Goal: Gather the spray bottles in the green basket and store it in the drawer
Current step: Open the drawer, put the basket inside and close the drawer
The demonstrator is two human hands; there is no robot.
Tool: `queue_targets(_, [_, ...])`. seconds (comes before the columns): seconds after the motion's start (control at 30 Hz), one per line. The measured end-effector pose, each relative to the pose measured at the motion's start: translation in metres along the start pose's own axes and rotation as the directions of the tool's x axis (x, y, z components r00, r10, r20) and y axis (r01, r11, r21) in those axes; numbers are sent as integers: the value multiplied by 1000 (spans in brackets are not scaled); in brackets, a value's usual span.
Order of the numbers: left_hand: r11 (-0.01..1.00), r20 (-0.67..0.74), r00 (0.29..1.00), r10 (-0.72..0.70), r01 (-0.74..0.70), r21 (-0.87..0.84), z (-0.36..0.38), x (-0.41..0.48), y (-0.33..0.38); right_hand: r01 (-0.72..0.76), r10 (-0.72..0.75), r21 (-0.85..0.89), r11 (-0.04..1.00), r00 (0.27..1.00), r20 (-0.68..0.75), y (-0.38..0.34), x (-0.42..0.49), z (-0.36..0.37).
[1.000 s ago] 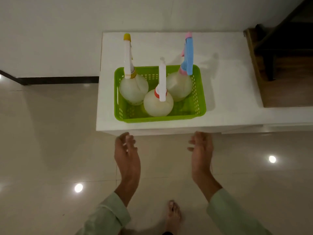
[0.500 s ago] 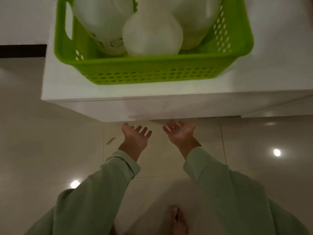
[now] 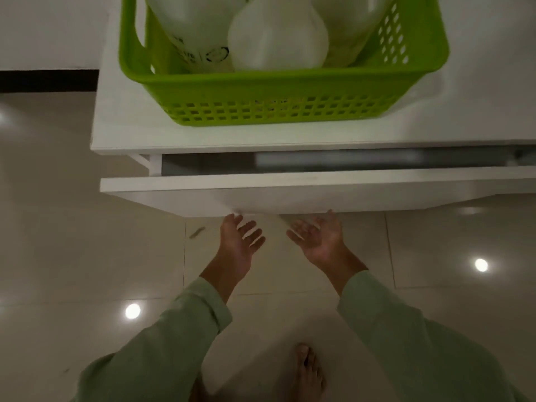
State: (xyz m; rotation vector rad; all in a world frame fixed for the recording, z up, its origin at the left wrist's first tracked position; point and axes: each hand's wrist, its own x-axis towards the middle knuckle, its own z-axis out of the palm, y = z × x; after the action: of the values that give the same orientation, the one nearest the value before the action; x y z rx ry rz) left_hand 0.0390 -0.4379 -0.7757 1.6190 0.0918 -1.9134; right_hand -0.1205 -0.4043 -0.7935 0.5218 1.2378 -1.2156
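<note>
The green basket (image 3: pixel 275 82) stands on the white cabinet top (image 3: pixel 121 123), near its front edge. Three whitish spray bottles stand in it: left (image 3: pixel 197 30), middle (image 3: pixel 275 39), right (image 3: pixel 353 24); their heads are cut off by the frame. Below the top, the white drawer front (image 3: pixel 290 195) sits pulled out a little, leaving a dark gap (image 3: pixel 319 162). My left hand (image 3: pixel 236 248) and my right hand (image 3: pixel 319 242) are palm-up with fingers spread, fingertips at the drawer front's lower edge. Neither hand holds anything.
The floor is glossy beige tile with bright lamp reflections (image 3: pixel 132 311). My bare foot (image 3: pixel 307 369) stands below the hands. A dark skirting strip (image 3: pixel 49 81) runs along the white wall left of the cabinet.
The view dropped close to the cabinet. Both hands turned palm-up under the drawer front, and the drawer has come out a little, showing a gap.
</note>
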Motion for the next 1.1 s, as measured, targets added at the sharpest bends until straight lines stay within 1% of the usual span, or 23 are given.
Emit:
queue_targets(0.03, [987, -24, 998, 51, -47, 155, -2, -21, -4, 26, -33, -167, 986, 999, -43, 3, -20, -3])
queue_targets(0.07, [941, -20, 989, 149, -136, 311, -4, -45, -8, 84, -110, -330, 940, 992, -60, 6, -44, -4])
queue_targets(0.1, [848, 27, 957, 290, -270, 457, -7, -72, -11, 193, -237, -484, 854, 971, -31, 9, -70, -6])
queue_targets(0.13, [687, 119, 887, 447, -426, 589, -11, -96, -14, 355, -405, -615, 704, 912, 63, 11, -95, -9])
queue_targets(0.17, [467, 246, 780, 575, -560, 684, -14, -122, -15, 534, -570, -699, 475, 792, 217, 11, -121, -11])
queue_targets(0.2, [234, 375, 657, 654, -647, 726, -15, -147, -13, 674, -678, -712, 198, 619, 397, 9, -146, -11])
queue_targets(0.23, [24, 492, 530, 691, -696, 718, -15, -167, -10, 743, -710, -665, -76, 428, 559, 5, -165, -11])
queue_targets(0.27, [-145, 583, 410, 702, -718, 681, -12, -183, -5, 737, -689, -607, -297, 275, 671, -1, -180, -8])
queue_targets(0.3, [-270, 642, 320, 697, -713, 648, -7, -192, 1, 684, -647, -582, -440, 208, 734, -10, -188, -3])
queue_targets(0.33, [-355, 679, 281, 678, -684, 637, -1, -200, 8, 604, -594, -594, -531, 234, 769, -19, -195, 4])
queue_targets(0.37, [-408, 703, 302, 644, -641, 650, 6, -204, 16, 512, -530, -616, -598, 324, 784, -29, -198, 10])
queue_targets(0.4, [-445, 712, 372, 595, -585, 678, 12, -207, 21, 417, -459, -622, -663, 429, 778, -36, -198, 14])
queue_targets(0.43, [-482, 708, 457, 537, -523, 703, 16, -208, 25, 345, -396, -600, -722, 505, 767, -41, -198, 15])
queue_targets(0.47, [-518, 696, 527, 488, -467, 717, 17, -206, 26, 302, -355, -572, -762, 544, 760, -44, -195, 13])
queue_targets(0.5, [-551, 686, 564, 460, -425, 718, 17, -205, 26, 287, -334, -550, -785, 551, 765, -45, -193, 11])
queue_targets(0.53, [-574, 685, 574, 449, -403, 713, 17, -203, 26, 282, -329, -537, -795, 544, 772, -47, -192, 9])
queue_targets(0.6, [-583, 685, 569, 455, -391, 712, 16, -205, 25, 277, -335, -540, -794, 542, 771, -47, -195, 6])
queue_targets(0.7, [-586, 677, 563, 474, -372, 720, 13, -212, 17, 296, -326, -557, -776, 567, 756, -41, -206, 1])
queue_targets(0.77, [-587, 679, 542, 496, -367, 721, 6, -215, 10, 321, -313, -565, -760, 581, 751, -36, -214, -8])
queue_targets(0.83, [-597, 691, 514, 508, -369, 712, -2, -217, 4, 335, -308, -566, -754, 580, 754, -29, -222, -17])
queue_targets(0.97, [-608, 696, 501, 514, -360, 708, -23, -222, -14, 319, -315, -565, -761, 580, 751, -15, -232, -42])
queue_targets(1.0, [-612, 699, 500, 511, -360, 704, -28, -224, -19, 314, -319, -569, -760, 583, 747, -10, -236, -48])
queue_targets(1.1, [-612, 690, 529, 494, -352, 708, -44, -231, -32, 324, -317, -579, -748, 591, 741, 5, -246, -63])
